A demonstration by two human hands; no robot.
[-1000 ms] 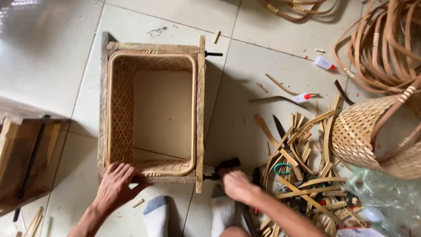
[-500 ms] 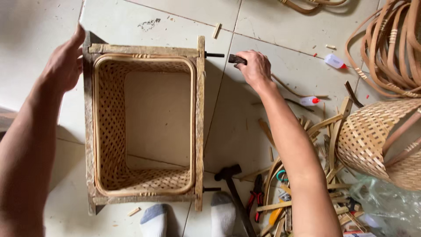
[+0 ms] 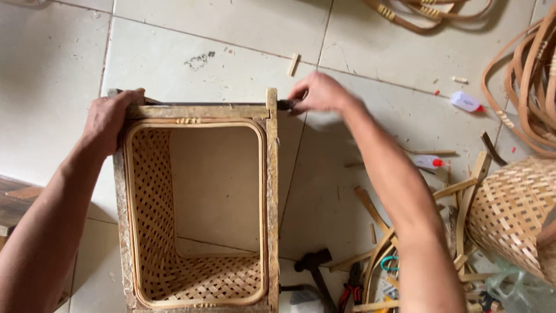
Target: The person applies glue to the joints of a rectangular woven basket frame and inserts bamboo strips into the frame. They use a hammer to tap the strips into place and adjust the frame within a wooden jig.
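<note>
Head view: left hand (image 3: 110, 119) clamps the far left corner of the basket (image 3: 197, 208), looks like bracing so the frame can't shift. Right hand (image 3: 317, 93) pinches a dark peg (image 3: 285, 105) sticking out of the far right corner. Hammer (image 3: 313, 268) lies well behind that grip, by the scraps (image 3: 370, 208).
</note>
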